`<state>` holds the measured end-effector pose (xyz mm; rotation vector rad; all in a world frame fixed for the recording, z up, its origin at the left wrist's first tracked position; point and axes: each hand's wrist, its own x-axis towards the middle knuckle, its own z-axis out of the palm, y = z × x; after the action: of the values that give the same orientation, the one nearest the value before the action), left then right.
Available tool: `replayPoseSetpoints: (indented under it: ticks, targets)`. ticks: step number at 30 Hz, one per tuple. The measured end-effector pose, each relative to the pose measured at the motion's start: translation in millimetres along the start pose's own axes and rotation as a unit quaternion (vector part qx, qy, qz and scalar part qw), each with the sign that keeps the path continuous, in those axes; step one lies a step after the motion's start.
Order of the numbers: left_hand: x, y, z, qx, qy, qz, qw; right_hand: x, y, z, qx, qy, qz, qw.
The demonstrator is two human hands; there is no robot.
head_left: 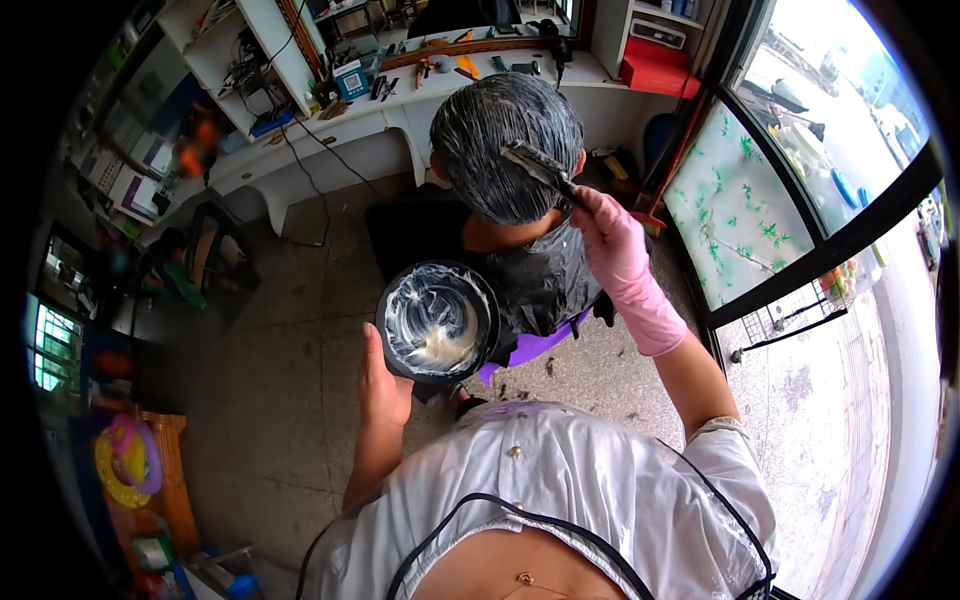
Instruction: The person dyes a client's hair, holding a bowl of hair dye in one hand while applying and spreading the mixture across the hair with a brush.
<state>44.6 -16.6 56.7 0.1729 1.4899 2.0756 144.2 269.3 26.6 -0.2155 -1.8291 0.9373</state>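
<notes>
My bare left hand [385, 385] holds a black mixing bowl [492, 338] from its left side, thumb up along the outside; the other fingers are mostly hidden beneath it. Whitish cream [425, 320] is smeared around the inside. In a pink glove, my right hand [615, 250] is closed round the black handle of a tint brush [545, 168]. The brush head lies against the back right of a seated person's head [490, 130], whose dark hair is streaked with pale cream. A black cape [545, 285] covers that person's shoulders.
Ahead is a white counter [410, 105] with combs, clips and other small tools below a mirror. A red box [655, 70] sits at its right. The glass door [745, 200] stands to the right. Cables hang at the left, and hair clippings lie on the floor [290, 370].
</notes>
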Motion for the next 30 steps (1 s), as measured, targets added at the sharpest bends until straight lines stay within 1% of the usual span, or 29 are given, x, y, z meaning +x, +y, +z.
replayPoseSetpoints:
  ticks: [1,2,4,5,6,8,9,10,13,14,17,18,20,24,26,27,28,30]
  targets:
    - [-0.9,-0.7,0.8,-0.006,0.002,0.004,1.000,-1.6,8.3,10.2,0.036,0.004,-0.028,0.999]
    - [-1.2,-1.4,2.2,-0.012,0.005,0.008,1.000,-3.8,8.6,14.5,0.022,-0.006,-0.024,0.999]
    - [-2.8,-0.3,5.9,-0.016,0.007,0.011,1.000,-1.1,12.3,20.2,0.039,-0.045,-0.021,0.998]
    - [-3.4,0.4,6.0,-0.019,0.008,0.014,1.000,-2.0,19.4,27.2,0.043,-0.036,-0.051,0.997]
    - [-3.3,-0.1,4.6,-0.019,0.009,0.014,1.000,-1.5,18.7,28.7,0.044,-0.036,-0.050,0.997]
    - [-2.3,-2.2,1.8,-0.028,0.010,0.010,1.000,-1.2,16.6,29.4,-0.041,-0.057,-0.102,0.992]
    - [-2.8,-1.7,3.7,-0.028,0.009,0.010,0.999,-1.4,15.6,29.1,-0.082,-0.085,-0.098,0.988]
    - [-3.8,-0.6,5.8,-0.024,0.010,0.012,1.000,-2.2,12.6,27.3,-0.083,-0.084,-0.099,0.988]
    - [-3.5,1.2,8.4,-0.008,0.010,0.013,1.000,-5.8,-1.9,24.3,-0.197,-0.135,-0.082,0.968]
    - [-2.7,2.5,8.5,0.004,0.011,0.013,1.000,-6.7,-2.2,26.4,-0.200,-0.131,-0.081,0.968]
    - [-0.7,3.2,5.7,0.009,0.004,0.009,1.000,-9.5,-7.4,28.9,-0.218,-0.126,-0.116,0.961]
    - [-2.0,4.7,8.4,0.011,0.002,0.007,1.000,-10.5,-11.9,25.4,-0.218,-0.125,-0.113,0.961]
    - [-1.9,6.3,9.5,0.011,0.001,0.008,1.000,-15.1,-17.2,24.3,-0.249,-0.168,-0.061,0.952]
    - [0.9,3.7,3.5,0.010,-0.002,0.000,1.000,-28.3,-11.7,11.7,-0.237,-0.178,-0.081,0.952]
    - [0.9,4.2,4.7,0.009,-0.003,-0.007,1.000,-31.7,-1.6,3.9,-0.093,-0.108,-0.021,0.989]
    - [1.2,4.9,5.7,0.009,-0.003,-0.007,1.000,-27.9,6.5,8.9,0.051,-0.033,0.029,0.998]
    - [1.2,5.4,5.6,0.012,-0.012,-0.008,1.000,-25.1,12.2,13.7,0.230,0.034,0.133,0.964]
    - [-0.2,6.4,5.6,0.017,-0.020,-0.012,1.000,-10.4,9.7,8.4,0.187,0.075,0.165,0.965]
